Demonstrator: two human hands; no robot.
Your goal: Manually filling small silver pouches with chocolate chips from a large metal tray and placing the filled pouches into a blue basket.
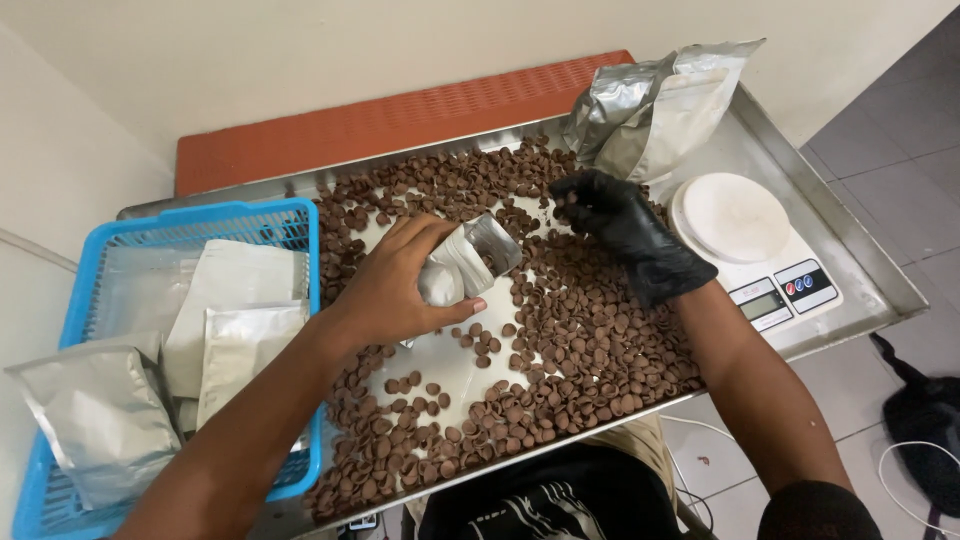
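A small silver foil pouch [462,262], its mouth open and tilted toward the upper right, sits in the bare left hand [400,285], whose fingers are wrapped around its lower half just above the middle of the steel tray [850,250]. From my remote seat I see the right hand [625,232], in a black glove, with its fingers curled over the brown cup-shaped pieces [580,340] just beside the pouch mouth; I cannot tell whether it has pinched any of them. The pieces lie scattered over most of the tray, thinner under the left hand. On the tray's right end stands a white digital scale [745,235] (its round platter bare), and behind it a large crumpled foil bag [650,105] leans against the rim. Left of the tray, a blue plastic basket [200,215] holds several flat silver pouches [235,320].
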